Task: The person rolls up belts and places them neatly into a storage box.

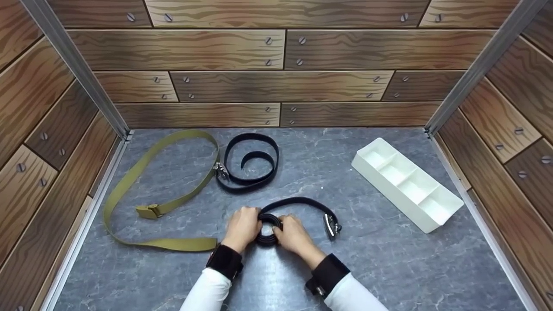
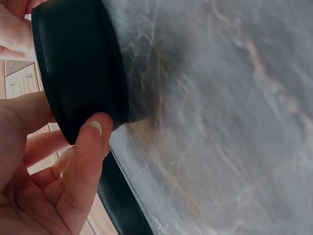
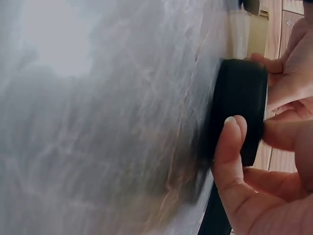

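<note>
Gripping a part-coiled black belt (image 1: 267,241), lower centre of the head frame.
Left hand (image 1: 243,227) and right hand (image 1: 296,234) each pinch the coil, fingers curled in. Judged risk: a slackened grip could let the turns spring loose; uneven pressure could skew them. Smooth, dark, edge-stitched; wound round an open centre, its tail arcing right to a silver buckle (image 1: 330,225). Elsewhere: olive belt (image 1: 126,181), left; second black belt (image 1: 276,160), upper centre; white tray (image 1: 389,190), right.

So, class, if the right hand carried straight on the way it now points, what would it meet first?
The coiled black belt, which the right hand already grips; depth makes anything beyond it hard to judge.
</note>
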{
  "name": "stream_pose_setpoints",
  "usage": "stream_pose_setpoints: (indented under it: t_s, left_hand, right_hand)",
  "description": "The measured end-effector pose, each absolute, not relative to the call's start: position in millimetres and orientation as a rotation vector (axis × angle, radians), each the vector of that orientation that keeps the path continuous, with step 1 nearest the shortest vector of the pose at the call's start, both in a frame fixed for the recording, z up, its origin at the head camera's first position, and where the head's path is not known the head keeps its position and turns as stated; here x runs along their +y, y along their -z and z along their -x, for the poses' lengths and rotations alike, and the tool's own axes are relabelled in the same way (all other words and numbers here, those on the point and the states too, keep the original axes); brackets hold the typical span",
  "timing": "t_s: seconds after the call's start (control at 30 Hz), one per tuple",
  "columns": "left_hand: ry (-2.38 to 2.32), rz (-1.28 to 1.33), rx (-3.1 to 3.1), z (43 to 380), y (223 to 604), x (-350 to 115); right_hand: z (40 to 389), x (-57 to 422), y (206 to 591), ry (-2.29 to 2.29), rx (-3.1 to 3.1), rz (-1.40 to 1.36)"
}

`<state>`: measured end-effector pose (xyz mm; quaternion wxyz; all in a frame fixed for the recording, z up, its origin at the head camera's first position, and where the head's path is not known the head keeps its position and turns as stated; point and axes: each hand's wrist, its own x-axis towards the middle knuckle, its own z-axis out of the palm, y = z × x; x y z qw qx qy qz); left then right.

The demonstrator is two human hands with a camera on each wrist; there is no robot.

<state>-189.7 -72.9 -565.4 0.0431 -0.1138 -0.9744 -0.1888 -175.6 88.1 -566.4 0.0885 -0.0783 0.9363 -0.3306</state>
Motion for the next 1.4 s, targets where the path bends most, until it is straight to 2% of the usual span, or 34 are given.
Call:
stream_pose_setpoints:
  t_s: [0.37,0.63,0.73,1.23,1.4]
  left_hand:
    - [0.606,0.391,-2.943,190.5,565.4,-74.5]
    - [0.598,0.304,-2.899,189.5,570.3,-73.9]
    - [0.61,0.258,-2.883,189.5,570.9,-74.0]
    - [0.728,0.183,-2.84,190.2,571.8,-87.6]
    - [0.705,0.173,-2.852,188.1,572.1,-88.5]
  right_hand:
    - [181.9,98.3,570.3,1.011,2.823,0.447]
    - [165.6,133.6,551.3,0.829,2.903,-0.011]
    - [164.0,145.5,550.1,0.733,2.936,-0.051]
    - [190.6,225.9,555.4,0.92,2.938,0.292]
    - [196.0,235.6,551.1,0.917,2.936,0.369]
